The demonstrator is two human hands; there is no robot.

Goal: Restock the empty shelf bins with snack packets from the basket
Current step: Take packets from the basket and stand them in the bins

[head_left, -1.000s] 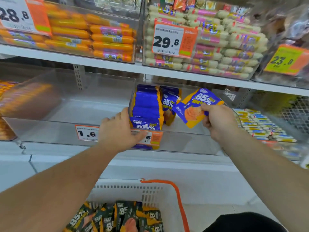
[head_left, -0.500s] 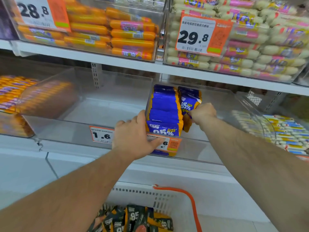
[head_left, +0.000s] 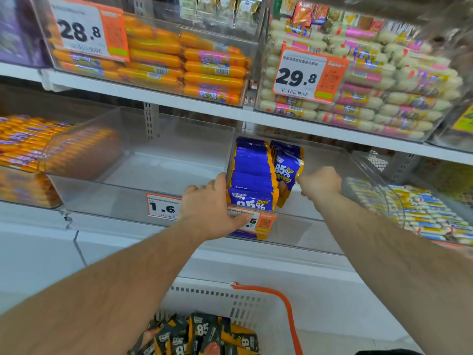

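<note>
Since a second ago my right hand has gone from holding a blue packet in the air to pushing it in; its grip now pinches the edge of the second row of blue packets inside the clear plastic bin. My left hand hasn't moved, grip clasped over the bin's front wall beside the front stack, thumb on the price tag. Packets glossy, flat, upright. White perforated basket, orange handle, dark packets inside.

Bright even light, blurred edges, wide-angle curvature
</note>
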